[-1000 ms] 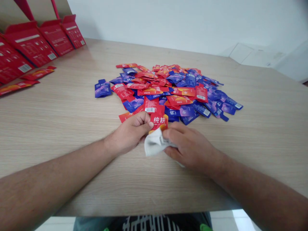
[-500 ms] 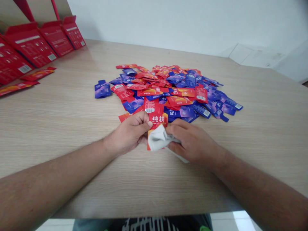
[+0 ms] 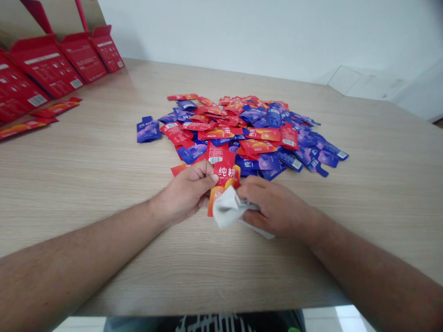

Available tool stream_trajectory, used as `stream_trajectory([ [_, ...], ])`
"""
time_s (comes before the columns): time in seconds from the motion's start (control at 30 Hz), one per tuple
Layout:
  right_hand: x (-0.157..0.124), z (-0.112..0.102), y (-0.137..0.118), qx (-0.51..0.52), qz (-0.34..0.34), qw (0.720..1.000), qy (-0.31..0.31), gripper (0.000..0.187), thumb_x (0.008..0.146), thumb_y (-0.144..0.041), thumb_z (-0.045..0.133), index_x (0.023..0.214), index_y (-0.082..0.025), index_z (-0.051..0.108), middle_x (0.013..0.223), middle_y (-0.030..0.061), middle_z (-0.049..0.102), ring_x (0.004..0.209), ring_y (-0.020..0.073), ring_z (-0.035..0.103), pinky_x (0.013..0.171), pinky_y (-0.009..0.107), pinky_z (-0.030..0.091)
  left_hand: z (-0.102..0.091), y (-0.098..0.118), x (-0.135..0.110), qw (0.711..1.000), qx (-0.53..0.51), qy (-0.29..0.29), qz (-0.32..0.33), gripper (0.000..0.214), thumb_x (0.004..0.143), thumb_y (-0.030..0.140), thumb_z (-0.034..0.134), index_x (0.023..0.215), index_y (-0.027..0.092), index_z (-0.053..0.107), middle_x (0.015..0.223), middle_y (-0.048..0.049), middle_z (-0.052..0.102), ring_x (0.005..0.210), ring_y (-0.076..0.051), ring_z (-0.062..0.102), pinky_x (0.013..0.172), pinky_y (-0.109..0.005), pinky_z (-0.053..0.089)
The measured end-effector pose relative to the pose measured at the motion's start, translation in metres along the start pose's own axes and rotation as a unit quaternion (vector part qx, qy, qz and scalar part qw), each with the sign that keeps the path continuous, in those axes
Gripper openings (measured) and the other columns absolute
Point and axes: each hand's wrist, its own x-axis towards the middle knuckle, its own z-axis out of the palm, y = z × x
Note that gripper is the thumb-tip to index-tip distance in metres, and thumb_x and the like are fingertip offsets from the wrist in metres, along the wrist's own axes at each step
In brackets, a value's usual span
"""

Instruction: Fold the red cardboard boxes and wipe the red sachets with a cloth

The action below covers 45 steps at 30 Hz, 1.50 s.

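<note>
My left hand [image 3: 185, 191] pinches a red sachet [image 3: 224, 177] with white characters, holding it tilted just above the table's near middle. My right hand [image 3: 275, 207] is closed round a crumpled white cloth [image 3: 228, 210] that presses against the sachet's lower edge. Just behind both hands lies a big heap of red and blue sachets [image 3: 249, 131]. One blue sachet [image 3: 148, 130] lies apart at the heap's left.
The light wooden table [image 3: 86, 166] runs to a white wall. Open red cartons [image 3: 51, 69] stand at the far left, with flat red packets [image 3: 51, 108] lying in front of them. The table's near edge is just below my forearms.
The cloth in my right hand has slid a little along the red sachet's lower part. The left hand keeps its grip in about the same place.
</note>
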Motion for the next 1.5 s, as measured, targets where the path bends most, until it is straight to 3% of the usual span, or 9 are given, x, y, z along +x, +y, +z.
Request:
stream_trajectory([
  [0.23, 0.0, 0.001, 0.005, -0.008, 0.039, 0.997, 0.07, 0.013, 0.103, -0.027, 0.069, 0.111, -0.02, 0.061, 0.106, 0.0068, 0.067, 0.094, 0.0232, 0.063, 0.082, 0.034, 0.05, 0.0, 0.0, 0.001, 1.0, 0.0, 0.022, 0.0, 0.035, 0.085, 0.03, 0.09, 0.092, 0.019, 0.057, 0.078, 0.0005, 0.07, 0.061, -0.012, 0.065, 0.056, -0.021, 0.058],
  [0.4, 0.0, 0.001, -0.001, 0.012, 0.006, 0.999, -0.042, 0.012, 0.1, -0.021, 0.073, 0.105, -0.022, 0.062, 0.108, 0.005, 0.067, 0.096, 0.0223, 0.064, 0.081, 0.032, 0.05, 0.001, 0.002, 0.001, 1.0, -0.006, 0.007, -0.002, 0.035, 0.085, 0.029, 0.09, 0.092, 0.018, 0.058, 0.082, -0.001, 0.071, 0.063, -0.012, 0.066, 0.058, -0.021, 0.057],
  [0.53, 0.001, 0.002, 0.0, -0.009, 0.058, 0.996, 0.061, 0.013, 0.103, -0.026, 0.069, 0.113, -0.02, 0.061, 0.106, 0.0068, 0.067, 0.097, 0.0245, 0.064, 0.084, 0.035, 0.05, 0.002, 0.002, 0.001, 1.0, -0.003, 0.021, -0.001, 0.035, 0.085, 0.029, 0.09, 0.091, 0.019, 0.057, 0.079, 0.0002, 0.069, 0.061, -0.012, 0.065, 0.055, -0.021, 0.055],
  [0.7, 0.001, 0.005, -0.005, 0.016, 0.017, 0.999, -0.041, 0.012, 0.1, -0.024, 0.073, 0.105, -0.022, 0.062, 0.11, 0.0062, 0.068, 0.098, 0.0239, 0.065, 0.083, 0.034, 0.051, 0.002, 0.0, 0.0, 1.0, 0.008, 0.007, 0.001, 0.037, 0.083, 0.031, 0.092, 0.093, 0.019, 0.058, 0.079, 0.0006, 0.069, 0.061, -0.012, 0.064, 0.055, -0.02, 0.053],
  [0.87, 0.0, 0.007, -0.008, -0.018, 0.075, 0.994, 0.074, 0.014, 0.102, -0.024, 0.068, 0.114, -0.019, 0.062, 0.111, 0.009, 0.069, 0.101, 0.0261, 0.065, 0.087, 0.038, 0.053, 0.001, -0.002, 0.0, 1.0, 0.021, 0.008, 0.018, 0.039, 0.085, 0.036, 0.091, 0.091, 0.019, 0.056, 0.078, 0.0009, 0.068, 0.062, -0.012, 0.063, 0.057, -0.021, 0.053],
  [1.03, -0.001, 0.009, -0.017, -0.02, 0.04, 0.999, -0.009, 0.011, 0.1, -0.022, 0.069, 0.11, -0.021, 0.064, 0.114, 0.0088, 0.07, 0.101, 0.0263, 0.067, 0.083, 0.037, 0.054, 0.002, -0.005, -0.001, 0.997, 0.064, 0.007, 0.033, 0.038, 0.089, 0.042, 0.087, 0.089, 0.02, 0.056, 0.071, 0.003, 0.061, 0.055, -0.009, 0.053, 0.051, -0.019, 0.039],
  [1.2, -0.001, 0.008, -0.016, -0.038, 0.09, 0.992, 0.085, 0.016, 0.101, -0.024, 0.068, 0.115, -0.021, 0.062, 0.113, 0.0094, 0.07, 0.104, 0.028, 0.066, 0.089, 0.041, 0.055, 0.001, -0.005, -0.001, 0.996, 0.078, 0.006, 0.034, 0.041, 0.087, 0.043, 0.09, 0.09, 0.02, 0.056, 0.074, 0.0023, 0.062, 0.058, -0.01, 0.053, 0.053, -0.02, 0.039],
  [1.33, -0.001, 0.009, -0.019, -0.03, 0.046, 0.998, -0.016, 0.013, 0.099, -0.022, 0.07, 0.111, -0.022, 0.064, 0.115, 0.0079, 0.07, 0.101, 0.0259, 0.067, 0.085, 0.038, 0.056, 0.0, -0.005, -0.002, 0.992, 0.118, -0.004, 0.041, 0.04, 0.091, 0.047, 0.086, 0.089, 0.02, 0.056, 0.067, 0.0044, 0.057, 0.054, -0.009, 0.047, 0.05, -0.019, 0.033],
  [1.5, -0.002, 0.008, -0.016, -0.048, 0.096, 0.99, 0.09, 0.017, 0.101, -0.024, 0.068, 0.118, -0.021, 0.063, 0.115, 0.0105, 0.069, 0.105, 0.0286, 0.066, 0.09, 0.042, 0.056, -0.002, -0.007, -0.001, 0.993, 0.11, -0.006, 0.036, 0.041, 0.088, 0.047, 0.088, 0.092, 0.021, 0.057, 0.076, 0.0016, 0.064, 0.061, -0.011, 0.056, 0.055, -0.021, 0.041],
])
